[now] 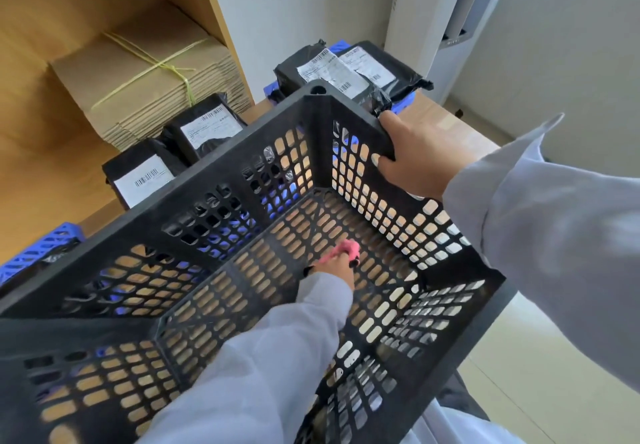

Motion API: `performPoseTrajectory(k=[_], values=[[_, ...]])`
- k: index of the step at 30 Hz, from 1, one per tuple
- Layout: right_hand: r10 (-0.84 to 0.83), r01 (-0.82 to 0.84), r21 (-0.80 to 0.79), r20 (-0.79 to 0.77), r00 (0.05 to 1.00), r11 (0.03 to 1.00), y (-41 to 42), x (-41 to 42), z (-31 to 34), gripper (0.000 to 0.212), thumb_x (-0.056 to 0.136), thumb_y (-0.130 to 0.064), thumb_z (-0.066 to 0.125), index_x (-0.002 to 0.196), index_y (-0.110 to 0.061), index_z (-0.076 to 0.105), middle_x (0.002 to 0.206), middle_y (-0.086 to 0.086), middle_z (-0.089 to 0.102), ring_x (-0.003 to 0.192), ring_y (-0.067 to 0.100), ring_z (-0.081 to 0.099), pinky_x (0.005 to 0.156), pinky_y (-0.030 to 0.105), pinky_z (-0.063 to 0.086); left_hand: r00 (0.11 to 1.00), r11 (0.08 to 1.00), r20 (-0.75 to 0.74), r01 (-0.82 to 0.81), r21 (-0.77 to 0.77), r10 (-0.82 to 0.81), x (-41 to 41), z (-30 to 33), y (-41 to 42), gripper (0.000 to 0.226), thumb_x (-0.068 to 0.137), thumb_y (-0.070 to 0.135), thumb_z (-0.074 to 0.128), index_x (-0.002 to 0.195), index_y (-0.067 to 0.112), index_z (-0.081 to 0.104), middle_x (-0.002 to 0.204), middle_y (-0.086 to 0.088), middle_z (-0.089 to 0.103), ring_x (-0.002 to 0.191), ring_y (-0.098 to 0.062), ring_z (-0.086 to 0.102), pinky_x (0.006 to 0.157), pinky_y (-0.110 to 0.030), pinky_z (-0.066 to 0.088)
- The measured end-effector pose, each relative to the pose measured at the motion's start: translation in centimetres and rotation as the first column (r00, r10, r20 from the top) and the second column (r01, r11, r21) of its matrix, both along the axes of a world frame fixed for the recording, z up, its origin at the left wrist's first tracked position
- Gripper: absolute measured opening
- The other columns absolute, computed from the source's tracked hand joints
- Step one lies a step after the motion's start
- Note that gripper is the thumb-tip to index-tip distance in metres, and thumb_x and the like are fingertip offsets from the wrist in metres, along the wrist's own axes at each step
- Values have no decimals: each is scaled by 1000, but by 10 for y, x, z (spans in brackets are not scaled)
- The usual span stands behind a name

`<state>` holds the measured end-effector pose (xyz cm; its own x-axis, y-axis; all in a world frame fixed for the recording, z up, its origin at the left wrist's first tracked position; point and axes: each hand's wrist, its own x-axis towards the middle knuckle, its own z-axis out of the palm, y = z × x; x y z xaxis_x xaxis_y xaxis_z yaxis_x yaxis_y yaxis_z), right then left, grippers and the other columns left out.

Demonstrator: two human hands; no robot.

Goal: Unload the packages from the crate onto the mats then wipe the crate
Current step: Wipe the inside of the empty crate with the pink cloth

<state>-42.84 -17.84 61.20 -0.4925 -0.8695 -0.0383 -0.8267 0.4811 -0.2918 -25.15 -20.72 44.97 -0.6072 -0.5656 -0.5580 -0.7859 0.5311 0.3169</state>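
a person's left hand (334, 265) reaches down into the black crate (221, 180), fingers curled round a pink cloth (346, 248) pressed to the slotted floor near its middle. the right hand (414, 157) grips the crate's far right rim, thumb over the top edge, fingers wrapped inside the wall. the crate holds no packages and sits tilted on the wooden table (446, 128). black packages (349, 69) with white labels lie beyond it on blue mats (41, 246), beside bundled cardboard (145, 76).
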Motion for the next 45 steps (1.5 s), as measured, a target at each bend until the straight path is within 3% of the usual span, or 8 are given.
performPoseTrajectory(k=[8, 12, 17, 20, 24, 30, 39, 45], values=[[-14, 14, 29, -7, 1000, 999, 2, 1, 1, 26, 92, -29, 54, 111, -18, 41, 84, 9, 62, 72, 30, 60, 61, 39, 54, 916, 921, 193, 299, 250, -350, 8, 13, 33, 31, 100, 33, 41, 130, 33, 50, 108, -10, 62, 93, -29, 58, 85, -33, 48], [-12, 14, 29, -58, 998, 999, 2, 2, 4, 31, 93, -30, 55, 118, -15, 44, 90, 9, 61, 77, 30, 57, 54, 30, 39, 932, 857, 203, 168, 488, -299, 8, 26, 8, 35, 91, 37, 62, 121, 20, 67, 105, -4, 66, 90, -20, 56, 84, -26, 41], [-24, 26, 20, -113, 993, 999, 5, 6, 10, 34, 94, -29, 54, 124, -15, 45, 86, 3, 48, 75, 25, 47, 48, 25, 24, 996, 987, 68, -71, 144, 62, -1, 36, -71, 27, 84, 56, 50, 87, 32, 62, 92, -4, 62, 88, -27, 58, 86, -28, 44], [-14, 14, 5, -117, 993, 1000, 4, 5, 11, 36, 95, -29, 54, 126, -14, 45, 88, 1, 45, 77, 23, 48, 48, 23, 24, 977, 984, 123, -169, -60, 175, 2, 32, -97, 60, 98, 58, 19, 122, 24, 61, 121, -13, 60, 115, -35, 55, 102, -41, 39], [-15, 16, 14, -94, 995, 1000, 5, 3, 8, 33, 94, -28, 53, 123, -15, 45, 90, 2, 44, 80, 25, 49, 49, 23, 25, 976, 982, 161, -124, -141, 146, 4, 12, -82, 44, 103, 27, 31, 146, 20, 34, 143, -9, 47, 128, -34, 46, 105, -44, 36], [-31, 34, 26, -100, 994, 999, 5, 4, 10, 34, 94, -29, 53, 122, -13, 44, 87, 4, 45, 79, 27, 47, 49, 26, 23, 976, 991, 174, -126, -38, 131, 5, 26, -44, 17, 104, 15, 30, 100, 29, 40, 92, -2, 40, 81, -23, 37, 71, -28, 29], [-54, 57, 32, -95, 994, 998, 7, 3, 14, 36, 95, -29, 53, 127, -16, 43, 77, 1, 42, 80, 25, 44, 48, 26, 20, 962, 964, 166, 182, 191, -215, 40, 18, 41, 39, 99, 6, 34, 133, 21, 43, 143, -4, 45, 121, -32, 51, 100, -38, 44], [-46, 46, 11, 22, 999, 999, 2, 1, 7, 36, 93, -25, 55, 125, -15, 43, 88, 4, 51, 77, 27, 50, 59, 30, 33, 925, 918, 170, 288, 273, -340, 45, 32, 48, 27, 99, 20, 35, 117, 37, 48, 99, 3, 58, 87, -28, 57, 67, -25, 44]])
